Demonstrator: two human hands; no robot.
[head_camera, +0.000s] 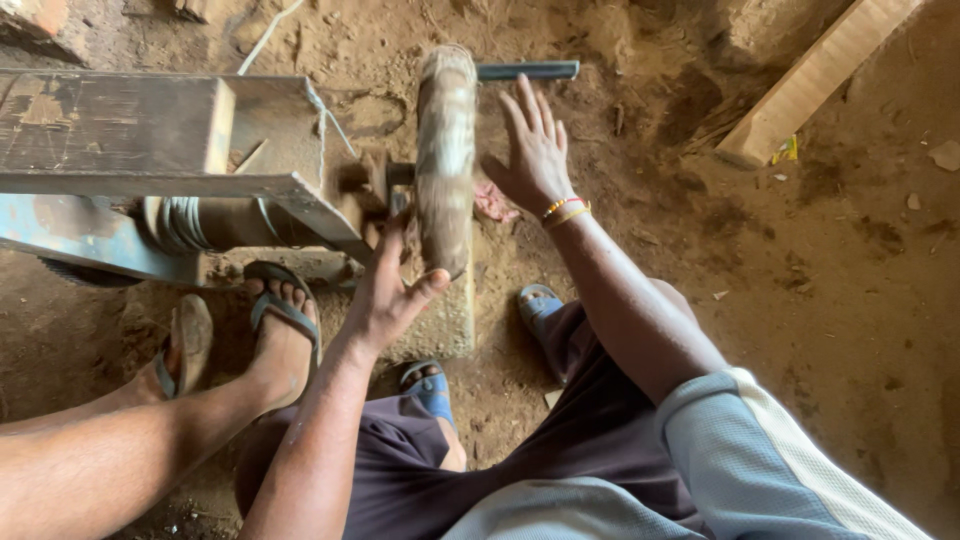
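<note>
while both hands flank it, the upright wheel (446, 160) stands near the middle of the scene, edge-on to the camera, its worn rim streaked pale and brown and blurred in patches. it sits on a short axle (385, 175) that runs left into a metal frame (150, 150), and its lower edge hangs just above a pale stone block (445, 320) on the dirt floor (820, 300).

the left hand (385, 295) is spread open, grasping nothing, with its thumb touching the near lower rim of the wheel and its fingers reaching up along the wheel's left face, close to the axle. room on this side is tight: the frame's slanted corner and the axle crowd just left of the fingers.

the right hand (535, 150) is also open and flat, fingers splayed toward the far side, lying against or just beside the wheel's right face; whether it presses the wheel cannot be told. beaded bangles (565, 210) circle its wrist. a grey metal bar (527, 70) juts right from the wheel's far edge, just beyond the fingertips. right of this hand the floor opens wide, as far as a wooden plank (815, 80) lying well apart at the far right.

another person's sandalled foot (280, 325) rests near left, just beside the left wrist.
</note>
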